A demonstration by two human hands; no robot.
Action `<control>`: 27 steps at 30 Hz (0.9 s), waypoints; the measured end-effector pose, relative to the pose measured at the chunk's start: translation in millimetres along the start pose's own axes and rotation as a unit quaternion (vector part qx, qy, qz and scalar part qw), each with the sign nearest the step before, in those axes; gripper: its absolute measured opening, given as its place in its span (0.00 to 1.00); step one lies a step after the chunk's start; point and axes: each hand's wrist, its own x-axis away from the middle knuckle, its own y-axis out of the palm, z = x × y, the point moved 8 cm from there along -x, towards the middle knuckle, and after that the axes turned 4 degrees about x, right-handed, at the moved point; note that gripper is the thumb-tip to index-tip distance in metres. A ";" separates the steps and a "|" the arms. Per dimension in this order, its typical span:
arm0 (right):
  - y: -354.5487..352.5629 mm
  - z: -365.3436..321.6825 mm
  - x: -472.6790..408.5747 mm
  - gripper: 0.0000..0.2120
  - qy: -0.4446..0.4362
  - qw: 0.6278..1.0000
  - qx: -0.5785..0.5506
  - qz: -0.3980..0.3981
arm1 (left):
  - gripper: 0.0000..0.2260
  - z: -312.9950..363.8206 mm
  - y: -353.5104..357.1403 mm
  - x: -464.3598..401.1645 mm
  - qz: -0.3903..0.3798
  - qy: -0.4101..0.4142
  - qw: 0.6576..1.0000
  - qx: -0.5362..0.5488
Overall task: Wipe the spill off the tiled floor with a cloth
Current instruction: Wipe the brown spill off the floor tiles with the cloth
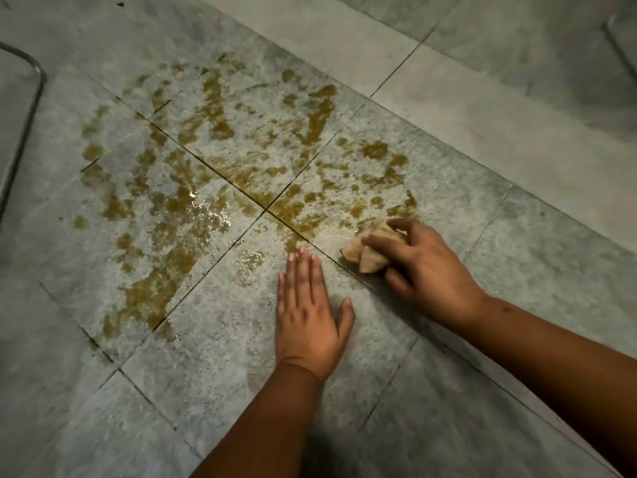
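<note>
Your left hand (307,313) lies flat on the tiled floor (482,236), palm down, fingers straight and close together with the thumb spread to the side, its fingertips just short of the near edge of the brown spill (193,167). Your right hand (422,267) reaches in from the right with the forearm angled across the tiles, its fingers and thumb curled around a bunched tan cloth (370,251) that it presses to the floor at the spill's near right edge. The spill itself spreads in blotches and streaks across several tiles, beyond and left of both hands.
</note>
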 end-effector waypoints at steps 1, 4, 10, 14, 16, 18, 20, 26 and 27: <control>-4.3 3.7 -11.4 0.23 0.005 1.000 -0.001 0.023 | 0.35 4.0 7.1 -3.3 -0.015 0.011 1.000 -0.010; -1.3 13.2 -44.4 0.24 -0.010 0.999 0.021 0.035 | 0.35 5.3 19.0 -6.9 -0.030 0.027 0.999 -0.026; 19.0 24.2 -39.4 0.22 0.008 0.999 0.044 -0.024 | 0.35 3.6 18.2 -8.9 -0.033 0.022 0.999 -0.028; 20.4 18.3 7.6 0.25 0.019 0.998 0.033 -0.059 | 0.36 3.3 18.6 -9.9 -0.036 0.019 0.999 -0.032; 19.6 13.7 13.9 0.26 0.022 0.997 0.023 -0.066 | 0.36 3.5 18.5 -10.5 -0.037 0.018 0.999 -0.032; 12.4 11.3 2.4 0.22 0.019 0.999 0.020 -0.032 | 0.36 4.1 17.4 -11.0 -0.033 0.014 0.999 -0.028; 4.7 9.6 -19.4 0.22 0.014 0.999 0.024 0.016 | 0.36 4.7 15.8 -10.5 -0.029 0.012 0.999 -0.022; 21.6 7.6 -54.6 0.24 0.006 0.999 0.051 0.000 | 0.36 5.0 15.2 -10.4 -0.025 0.013 0.999 -0.019; 24.6 7.1 -46.7 0.24 0.008 0.999 0.046 -0.005 | 0.36 5.0 15.1 -10.4 -0.025 0.013 0.999 -0.018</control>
